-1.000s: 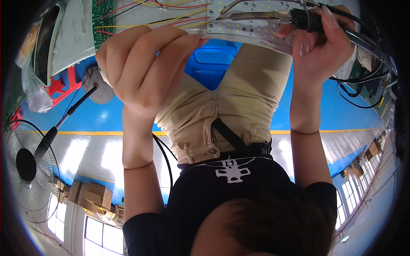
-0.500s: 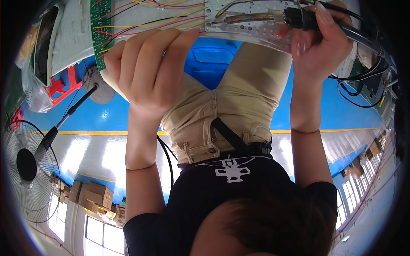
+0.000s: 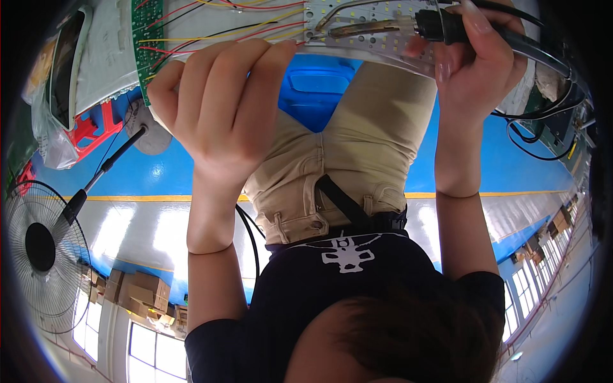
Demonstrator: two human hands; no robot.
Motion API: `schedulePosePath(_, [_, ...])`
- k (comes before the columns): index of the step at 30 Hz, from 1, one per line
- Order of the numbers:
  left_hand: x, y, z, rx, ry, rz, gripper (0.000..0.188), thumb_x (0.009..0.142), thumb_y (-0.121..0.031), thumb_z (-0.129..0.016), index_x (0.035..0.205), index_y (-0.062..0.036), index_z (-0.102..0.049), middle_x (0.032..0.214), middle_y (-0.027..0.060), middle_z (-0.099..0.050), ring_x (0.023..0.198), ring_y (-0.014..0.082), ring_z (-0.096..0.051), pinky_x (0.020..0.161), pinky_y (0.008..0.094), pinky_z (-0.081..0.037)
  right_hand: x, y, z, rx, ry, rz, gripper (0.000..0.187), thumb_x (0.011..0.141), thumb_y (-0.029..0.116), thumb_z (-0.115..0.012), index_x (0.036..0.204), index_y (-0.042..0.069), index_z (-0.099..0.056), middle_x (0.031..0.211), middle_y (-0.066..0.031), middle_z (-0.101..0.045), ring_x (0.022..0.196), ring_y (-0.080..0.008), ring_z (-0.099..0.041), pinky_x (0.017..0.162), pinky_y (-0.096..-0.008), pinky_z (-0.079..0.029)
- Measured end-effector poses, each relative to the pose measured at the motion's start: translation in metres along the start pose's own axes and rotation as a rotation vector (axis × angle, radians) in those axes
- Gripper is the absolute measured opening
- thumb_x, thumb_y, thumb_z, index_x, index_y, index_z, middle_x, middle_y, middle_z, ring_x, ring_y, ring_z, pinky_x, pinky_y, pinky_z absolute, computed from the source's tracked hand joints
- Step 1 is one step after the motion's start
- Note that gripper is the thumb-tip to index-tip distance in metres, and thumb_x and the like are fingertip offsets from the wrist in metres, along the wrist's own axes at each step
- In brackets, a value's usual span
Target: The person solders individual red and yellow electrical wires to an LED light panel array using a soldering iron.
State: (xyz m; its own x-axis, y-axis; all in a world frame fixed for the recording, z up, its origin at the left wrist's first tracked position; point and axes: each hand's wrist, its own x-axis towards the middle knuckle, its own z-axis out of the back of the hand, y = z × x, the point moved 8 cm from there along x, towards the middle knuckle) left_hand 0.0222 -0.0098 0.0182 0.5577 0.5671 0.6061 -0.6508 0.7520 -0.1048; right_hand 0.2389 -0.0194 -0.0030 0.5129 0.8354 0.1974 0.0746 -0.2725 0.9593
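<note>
In the head view, the left hand (image 3: 220, 105) is curling its fingers against the edge of a white LED board (image 3: 377, 29) beside a green circuit board (image 3: 145, 38) and coloured wires (image 3: 223, 25). The right hand (image 3: 476, 60) is gripping a black soldering iron (image 3: 440, 25), its tip lying on the LED board.

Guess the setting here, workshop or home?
Likely an electronics assembly workshop: a soldering iron in the right hand, a green circuit board with coloured wires, blue floor with a yellow line.
</note>
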Motion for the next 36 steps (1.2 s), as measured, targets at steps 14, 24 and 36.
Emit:
schedulePosePath(14, [0.001,0.000,0.001,-0.003,0.033,0.000,0.025,0.073,-0.003,-0.077,0.091,-0.0180,-0.082,0.087,-0.0065,-0.072,0.081,0.0116,-0.067,0.082,0.0265,-0.041,0.001,-0.006,0.001,0.058,0.018,-0.035,0.016,0.090,0.007,-0.059,0.084,-0.001,-0.047,0.069,-0.0086,-0.052,0.040,-0.0150,-0.053,0.039,-0.0295,-0.056])
schedulePosePath(24, [0.000,0.000,-0.001,0.010,0.041,-0.004,0.025,0.073,-0.004,-0.077,0.092,-0.0187,-0.082,0.088,-0.0070,-0.072,0.082,0.0115,-0.067,0.082,0.0266,-0.042,0.002,-0.006,-0.002,0.081,0.021,0.012,0.015,0.088,0.004,-0.060,0.083,-0.002,-0.048,0.069,-0.0084,-0.052,0.038,-0.0142,-0.050,0.039,-0.0300,-0.055])
schedulePosePath(36, [-0.003,0.001,-0.001,-0.034,-0.066,-0.028,0.018,0.070,-0.016,-0.079,0.089,-0.0156,-0.076,0.086,-0.0081,-0.067,0.083,0.0096,-0.065,0.084,0.0294,-0.034,0.007,0.004,0.001,0.006,0.154,0.101,0.016,0.086,0.004,-0.060,0.077,-0.004,-0.050,0.080,-0.0066,-0.048,0.046,-0.0122,-0.050,0.041,-0.0269,-0.055])
